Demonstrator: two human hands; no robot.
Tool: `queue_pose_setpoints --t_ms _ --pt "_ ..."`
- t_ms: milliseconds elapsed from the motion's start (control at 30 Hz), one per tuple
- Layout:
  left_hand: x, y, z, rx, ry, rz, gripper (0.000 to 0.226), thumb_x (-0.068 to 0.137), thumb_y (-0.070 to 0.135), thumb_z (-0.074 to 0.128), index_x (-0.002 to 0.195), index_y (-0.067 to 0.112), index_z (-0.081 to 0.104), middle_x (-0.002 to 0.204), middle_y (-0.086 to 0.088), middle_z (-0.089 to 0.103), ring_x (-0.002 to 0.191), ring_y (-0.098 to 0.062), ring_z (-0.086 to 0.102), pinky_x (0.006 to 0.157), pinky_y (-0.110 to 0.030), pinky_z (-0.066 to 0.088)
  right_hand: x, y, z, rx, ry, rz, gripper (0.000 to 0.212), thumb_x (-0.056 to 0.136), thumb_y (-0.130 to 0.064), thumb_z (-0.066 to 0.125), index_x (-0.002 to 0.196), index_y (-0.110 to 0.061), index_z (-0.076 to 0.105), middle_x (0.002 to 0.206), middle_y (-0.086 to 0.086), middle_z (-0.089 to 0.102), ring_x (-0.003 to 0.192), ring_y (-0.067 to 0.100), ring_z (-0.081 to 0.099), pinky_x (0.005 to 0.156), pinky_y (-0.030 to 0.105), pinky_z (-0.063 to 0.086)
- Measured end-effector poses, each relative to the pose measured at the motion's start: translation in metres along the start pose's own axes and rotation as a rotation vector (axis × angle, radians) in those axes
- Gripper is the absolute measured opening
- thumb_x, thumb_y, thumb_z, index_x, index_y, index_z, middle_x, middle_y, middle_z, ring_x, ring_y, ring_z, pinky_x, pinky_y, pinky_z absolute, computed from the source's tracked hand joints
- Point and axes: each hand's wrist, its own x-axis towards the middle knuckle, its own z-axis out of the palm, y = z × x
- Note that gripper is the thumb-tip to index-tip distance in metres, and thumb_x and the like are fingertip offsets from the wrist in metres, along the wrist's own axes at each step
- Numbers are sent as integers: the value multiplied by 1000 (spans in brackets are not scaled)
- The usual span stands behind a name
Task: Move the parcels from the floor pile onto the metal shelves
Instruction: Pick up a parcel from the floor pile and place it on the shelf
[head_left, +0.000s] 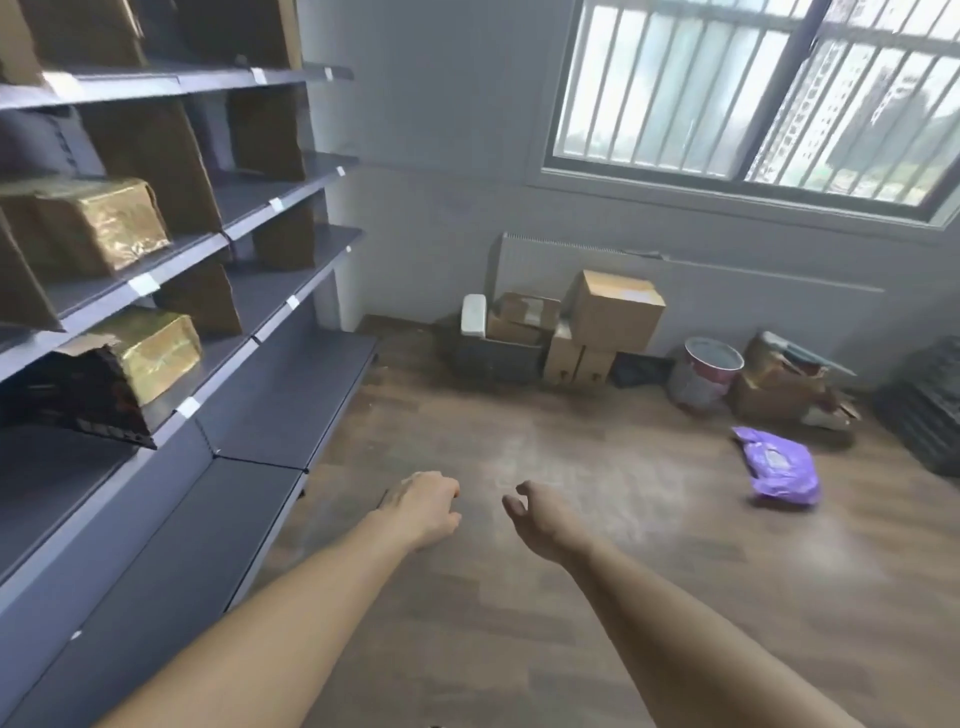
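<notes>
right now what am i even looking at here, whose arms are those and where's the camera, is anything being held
This is one picture from a camera worn on a person's head, looking forward and down. The two bare arms are that person's own. The left hand and right hand reach out over the wooden floor with fingers loosely curled, and neither has a grip on anything.

On the left stand grey metal shelves. Two gold parcels sit on them, one higher and one lower, with a dark parcel beside the lower one.

A purple parcel lies on the floor to the right, apart from both hands. Against the far wall, under the window, are cardboard boxes and a bucket.

The job is moving parcels onto the shelves, so the purple one looks likely to go next.
</notes>
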Motion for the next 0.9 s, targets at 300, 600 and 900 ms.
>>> queue_pose_setpoints --t_ms 300,600,900 --pt "192 31 -76 116 0 86 50 96 39 51 139 15 45 135 -12 51 128 -31 48 104 -39 40 148 28 -92 10 71 63 51 102 -35 39 145 -7 43 143 13 51 132 27 45 101 31 37" --pt "381 65 -110 194 -26 114 57 95 49 49 142 17 42 142 -9 46 134 -27 40 110 -41 32 320 92 -161 -12 50 155 53 101 -41 38 146 -12 40 143 11 47 131 28 44 106 36 39" --pt "569 108 -160 189 9 74 59 95 48 49 145 19 39 143 -5 45 138 -24 35 113 -41 26 494 161 -245 -117 -21 104 49 102 -40 36 143 -12 40 140 11 47 128 29 46 100 37 41"
